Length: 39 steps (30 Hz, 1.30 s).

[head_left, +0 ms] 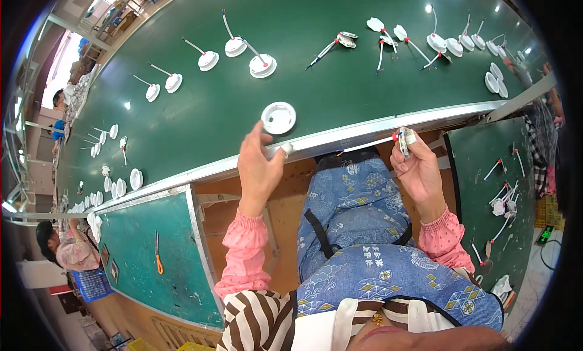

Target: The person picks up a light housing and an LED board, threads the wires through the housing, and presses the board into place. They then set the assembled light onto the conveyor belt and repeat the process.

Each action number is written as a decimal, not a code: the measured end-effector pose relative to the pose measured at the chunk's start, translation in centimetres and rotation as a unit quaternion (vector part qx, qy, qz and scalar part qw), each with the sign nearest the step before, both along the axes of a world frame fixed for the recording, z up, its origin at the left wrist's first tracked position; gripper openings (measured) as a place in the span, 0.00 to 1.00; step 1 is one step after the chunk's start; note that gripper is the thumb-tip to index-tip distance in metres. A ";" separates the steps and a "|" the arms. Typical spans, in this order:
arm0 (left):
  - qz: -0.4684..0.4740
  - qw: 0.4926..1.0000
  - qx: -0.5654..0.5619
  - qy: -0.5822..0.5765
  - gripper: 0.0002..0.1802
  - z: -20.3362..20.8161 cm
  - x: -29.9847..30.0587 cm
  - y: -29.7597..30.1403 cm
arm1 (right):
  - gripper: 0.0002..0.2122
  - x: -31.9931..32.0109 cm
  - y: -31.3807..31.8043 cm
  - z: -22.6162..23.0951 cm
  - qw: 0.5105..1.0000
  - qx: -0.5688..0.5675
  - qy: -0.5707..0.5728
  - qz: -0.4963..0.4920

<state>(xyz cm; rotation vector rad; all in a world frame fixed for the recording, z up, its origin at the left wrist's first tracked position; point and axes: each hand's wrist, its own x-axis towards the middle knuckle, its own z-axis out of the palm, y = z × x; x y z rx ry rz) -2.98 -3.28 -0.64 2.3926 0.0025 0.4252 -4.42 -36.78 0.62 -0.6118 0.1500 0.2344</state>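
Observation:
A white round plastic housing (279, 118) with a dark hole in it lies on the green table, close to its metal front edge. Just below that housing is my left hand (258, 166), fingers apart and holding nothing. Its fingertips are by the rim; whether they touch cannot be told. The left thumb wears a white fingertip cover. My right hand (419, 172) pinches a small wired part (403, 144) with a red collar, over the gap in front of the table. A white cable (367, 146) runs from this part toward the left.
White round housings with upright cables (262, 65) stand along the green table (340, 96). Loose wired parts (346, 40) lie further right. Orange-handled scissors (158, 252) rest on the left side table; the right side table (486, 144) holds more wired parts. A person (70, 248) sits at far left.

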 end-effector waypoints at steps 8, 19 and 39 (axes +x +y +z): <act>-0.143 0.989 0.027 0.017 0.44 1.2 5.9 1.9 | 0.08 0.8 1.5 1.4 0.999 -0.005 -0.051 -0.018; -0.152 0.986 -0.065 -0.020 0.44 1.8 1.3 -4.4 | 0.09 0.7 5.2 3.7 0.978 -0.136 -0.158 -0.002; -0.186 0.976 0.011 -0.110 0.48 4.3 -3.2 -7.5 | 0.06 -1.0 8.6 3.5 0.775 -0.533 -0.319 -0.116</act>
